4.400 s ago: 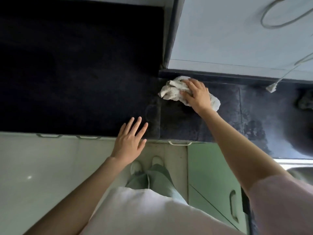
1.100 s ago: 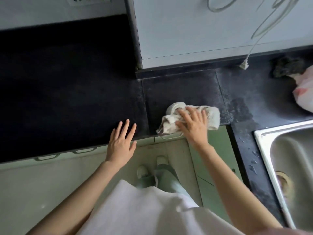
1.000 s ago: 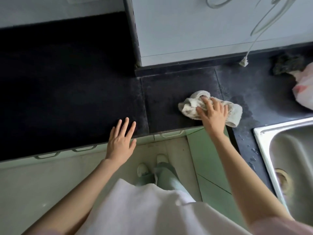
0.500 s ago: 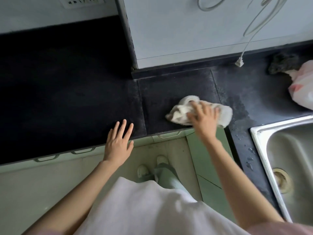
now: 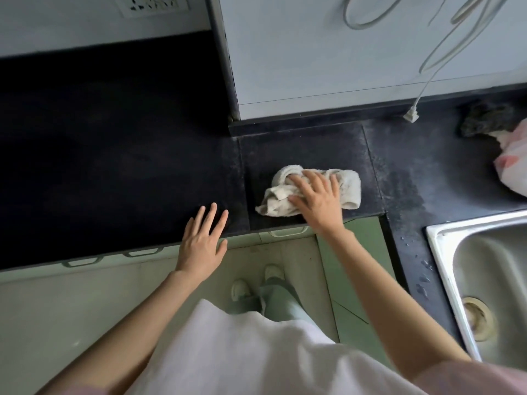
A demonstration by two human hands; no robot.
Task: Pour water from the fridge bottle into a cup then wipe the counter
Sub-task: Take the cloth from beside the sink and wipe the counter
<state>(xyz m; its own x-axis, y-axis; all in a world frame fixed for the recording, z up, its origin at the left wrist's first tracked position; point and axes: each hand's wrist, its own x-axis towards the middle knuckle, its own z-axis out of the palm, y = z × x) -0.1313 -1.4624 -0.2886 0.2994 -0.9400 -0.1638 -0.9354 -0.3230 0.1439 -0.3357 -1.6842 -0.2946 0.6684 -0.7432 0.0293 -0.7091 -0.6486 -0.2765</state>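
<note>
I see the right hand [image 5: 318, 201] flat, fingers spread, pressing the cloth [image 5: 305, 192] | cloth bunched under the palm on the dark counter [image 5: 114, 155] near its front edge | left hand [image 5: 204, 242] flat, holding nothing, on counter edge | sink [image 5: 484, 280] right.

Both hands [image 5: 204, 243] [image 5: 316, 199] flat, fingers spread

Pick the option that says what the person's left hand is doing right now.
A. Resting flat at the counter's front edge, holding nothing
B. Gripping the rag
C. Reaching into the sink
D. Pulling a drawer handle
A: the left hand lies with straight fingers on the dark counter at its front edge, holding nothing, while the right hand presses the rag.
</note>
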